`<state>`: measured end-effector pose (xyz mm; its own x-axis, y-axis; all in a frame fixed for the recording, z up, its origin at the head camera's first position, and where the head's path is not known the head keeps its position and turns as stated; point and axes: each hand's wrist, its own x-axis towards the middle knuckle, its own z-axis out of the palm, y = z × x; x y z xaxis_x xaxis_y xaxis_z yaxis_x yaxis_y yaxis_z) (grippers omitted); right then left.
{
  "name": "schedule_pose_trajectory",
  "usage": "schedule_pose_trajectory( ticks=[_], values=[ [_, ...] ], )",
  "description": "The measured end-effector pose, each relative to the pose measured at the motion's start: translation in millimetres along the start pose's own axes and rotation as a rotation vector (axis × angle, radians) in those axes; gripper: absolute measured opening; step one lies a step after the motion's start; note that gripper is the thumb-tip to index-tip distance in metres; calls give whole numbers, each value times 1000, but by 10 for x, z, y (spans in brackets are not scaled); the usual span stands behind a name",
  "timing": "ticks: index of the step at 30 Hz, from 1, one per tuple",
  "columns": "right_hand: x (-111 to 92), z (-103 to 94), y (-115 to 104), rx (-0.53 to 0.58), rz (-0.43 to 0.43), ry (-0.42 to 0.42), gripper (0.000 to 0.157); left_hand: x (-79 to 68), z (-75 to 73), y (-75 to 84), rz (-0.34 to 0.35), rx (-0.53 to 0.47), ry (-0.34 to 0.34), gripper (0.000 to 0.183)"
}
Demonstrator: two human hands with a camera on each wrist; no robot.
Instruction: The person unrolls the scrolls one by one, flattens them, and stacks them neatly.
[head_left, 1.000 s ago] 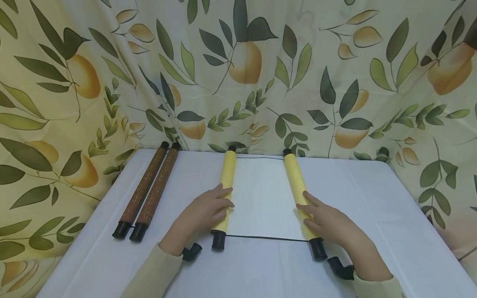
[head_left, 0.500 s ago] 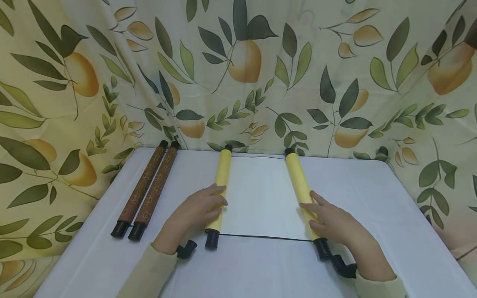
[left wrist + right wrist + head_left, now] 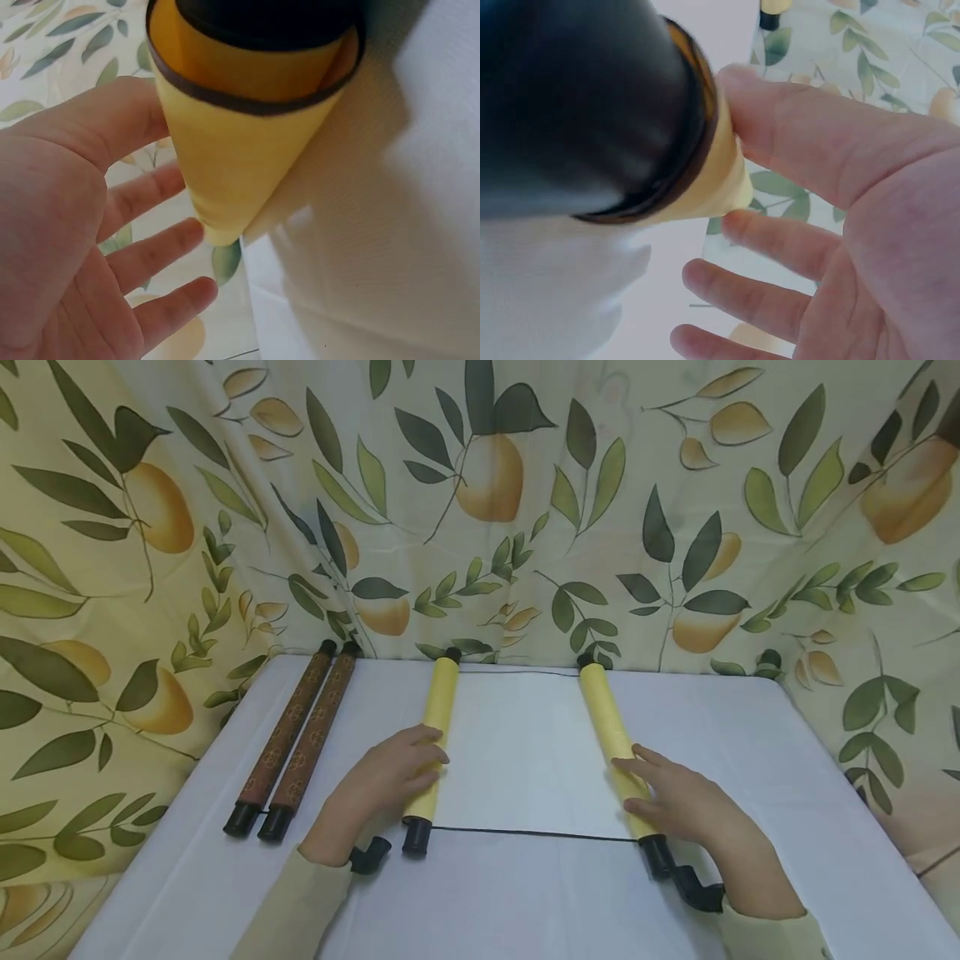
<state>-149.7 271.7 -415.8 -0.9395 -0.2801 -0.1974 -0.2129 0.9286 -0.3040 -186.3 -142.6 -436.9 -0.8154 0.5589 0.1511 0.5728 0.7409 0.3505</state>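
Observation:
A scroll with yellow backing lies partly unrolled, its white sheet (image 3: 521, 760) spread between two yellow rolls with black end knobs. My left hand (image 3: 386, 781) touches the left roll (image 3: 442, 693), fingers laid over its side. On the right roll (image 3: 602, 706) rest the fingers of my right hand (image 3: 686, 802). The left wrist view shows extended, spread fingers along the yellow roll (image 3: 240, 157), whose layered end has a dark edge. In the right wrist view, the thumb tip meets the other roll (image 3: 724, 180) beside its large black knob (image 3: 577, 97), and the fingers stay mostly straight.
Two brown patterned rolls (image 3: 311, 735) with black ends lie side by side on the left of the white-covered table (image 3: 525, 910). Behind the table hangs a curtain (image 3: 525, 568) printed with fruit and leaves. Black wrist mounts (image 3: 697, 889) sit at the sleeves.
Both hands have moved apart, the left one leftward and the right one rightward, with the yellow rolls under them. More white sheet shows between the rolls. The brown rolls stay put.

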Motion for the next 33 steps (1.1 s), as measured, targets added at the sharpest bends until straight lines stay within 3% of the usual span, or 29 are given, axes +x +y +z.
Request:
schedule_pose_trajectory(
  ticks=[10,17,21,24,30,33],
  values=[
    [12,-36,16,21,23,-34,55,7,-32,-31,-113,-10,-84,23],
    [-11,74,54,5,17,-61,53,-28,-21,-56,-147,-22,-110,25],
    [-59,149,61,-32,8,-66,51,-67,-3,-57,-122,-15,-111,25],
    [-79,169,81,-90,-20,-27,48,-75,21,-68,-90,25,-112,29],
    [-65,160,184,-288,-156,111,51,-77,19,-106,-96,104,-115,14],
    [-53,148,220,-293,-144,114,48,-83,3,-137,-105,121,-108,14]
  ],
)
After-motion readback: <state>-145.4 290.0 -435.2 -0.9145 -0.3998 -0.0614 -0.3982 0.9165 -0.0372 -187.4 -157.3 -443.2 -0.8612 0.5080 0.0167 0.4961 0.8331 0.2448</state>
